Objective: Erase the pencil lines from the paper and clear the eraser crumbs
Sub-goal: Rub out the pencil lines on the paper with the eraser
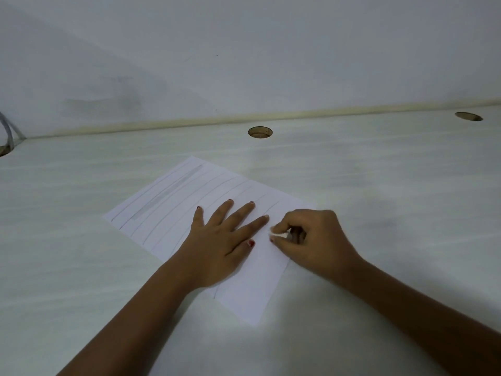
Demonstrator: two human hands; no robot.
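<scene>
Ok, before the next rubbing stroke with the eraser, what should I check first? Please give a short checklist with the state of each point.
1. Paper held down: ok, the left hand lies flat on it, fingers spread.
2. Eraser gripped: ok, pinched in the right hand.
3. Eraser touching the sheet: cannot tell, the fingers hide the contact.
4. Pencil lines remaining: not ok, many still cross the left part.
5. Crumbs on the paper: cannot tell, too small to see.
6. Sheet fully on the desk: ok, all visible edges lie on it.
</scene>
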